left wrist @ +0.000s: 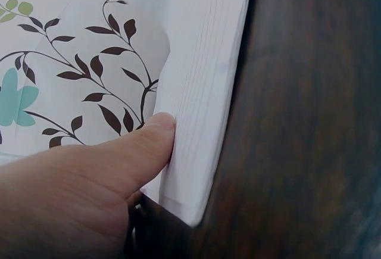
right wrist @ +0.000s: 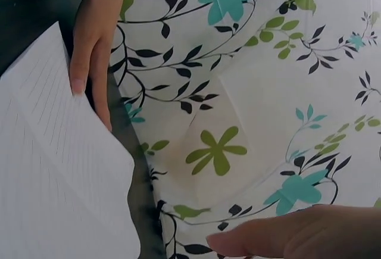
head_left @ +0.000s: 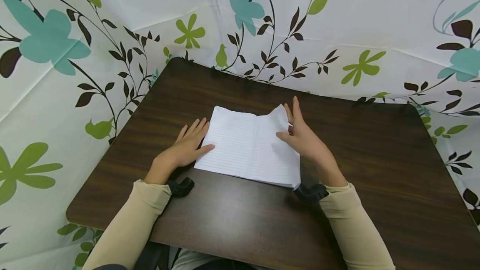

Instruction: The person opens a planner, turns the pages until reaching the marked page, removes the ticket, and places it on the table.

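Observation:
An open notebook [head_left: 230, 143] with ruled white pages lies on the table. My left hand [head_left: 183, 147] rests at its left edge, fingers spread and straight, the thumb lying over the page margin. In the left wrist view that thumb [left wrist: 143, 149] touches the notebook's edge. At the right page, my right hand [head_left: 307, 138] has its fingers extended, with the thumb over the paper and the other fingers by the outer edge. The upper right corner of that page [head_left: 278, 116] curls up against the fingers. The right wrist view shows the right thumb [right wrist: 250, 238] apart from the paper.
The dark wood table [head_left: 375, 170] extends around the notebook on all sides. Behind and beside it hangs a white cloth [head_left: 150, 3] printed with leaves, flowers and birds. Each wrist wears a black device [head_left: 181, 187].

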Tool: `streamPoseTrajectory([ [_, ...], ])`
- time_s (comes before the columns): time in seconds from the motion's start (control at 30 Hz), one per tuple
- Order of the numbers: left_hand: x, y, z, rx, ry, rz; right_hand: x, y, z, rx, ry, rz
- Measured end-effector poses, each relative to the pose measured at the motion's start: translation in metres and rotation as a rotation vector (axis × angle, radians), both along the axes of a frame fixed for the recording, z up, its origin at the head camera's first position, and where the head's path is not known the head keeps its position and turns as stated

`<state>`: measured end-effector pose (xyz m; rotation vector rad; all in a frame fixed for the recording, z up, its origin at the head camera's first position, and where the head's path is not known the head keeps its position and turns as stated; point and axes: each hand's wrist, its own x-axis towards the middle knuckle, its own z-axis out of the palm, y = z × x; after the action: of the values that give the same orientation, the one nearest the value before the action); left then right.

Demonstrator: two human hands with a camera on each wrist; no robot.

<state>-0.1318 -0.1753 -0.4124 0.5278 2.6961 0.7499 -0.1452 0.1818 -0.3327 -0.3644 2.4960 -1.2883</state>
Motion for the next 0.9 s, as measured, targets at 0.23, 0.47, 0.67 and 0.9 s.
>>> streamPoseTrajectory([
  [0.23,0.000,0.000,-0.001,0.002,0.007,0.000,0.017,-0.011,0.007,0.171,0.017,0.175],
  [0.47,0.001,-0.001,-0.002,0.030,0.015,-0.001,0.032,-0.021,0.013,0.230,-0.013,0.274],
  [0.67,0.002,-0.001,-0.003,0.038,0.016,-0.005,0.045,-0.027,0.017,0.232,0.002,0.358],
  [0.9,-0.001,-0.002,-0.007,0.025,0.020,-0.007,0.061,-0.035,0.019,0.330,0.139,0.438],
])
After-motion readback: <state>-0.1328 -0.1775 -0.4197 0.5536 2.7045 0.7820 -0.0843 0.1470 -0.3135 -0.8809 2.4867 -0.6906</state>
